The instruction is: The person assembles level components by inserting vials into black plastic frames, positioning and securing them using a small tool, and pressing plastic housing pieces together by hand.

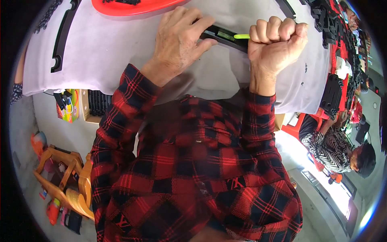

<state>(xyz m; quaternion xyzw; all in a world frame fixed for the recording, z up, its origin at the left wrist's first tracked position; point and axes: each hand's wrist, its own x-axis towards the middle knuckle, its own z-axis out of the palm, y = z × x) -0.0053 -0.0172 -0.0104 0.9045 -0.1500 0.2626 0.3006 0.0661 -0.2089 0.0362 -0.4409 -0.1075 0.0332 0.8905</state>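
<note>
A black spirit level [213, 31] with a greenish vial window lies on the cloth-covered table, angled down to the right. My left hand [177, 42] holds its left end between thumb and fingers. In a fist, my right hand [276, 44] grips a thin yellow-green stick [242, 36]. The stick's tip points left and sits at the vial window; whether it touches cannot be told. My right fist hides the rest of the stick and the level's right end.
A red tray [137, 11] with small black pieces is at the far edge. At the left lies a notched black bar [64, 40]. Many black parts [324, 24] are piled at the right. Beyond sits a person in a zigzag-patterned top [326, 145]. A wooden chair [64, 177] stands lower left.
</note>
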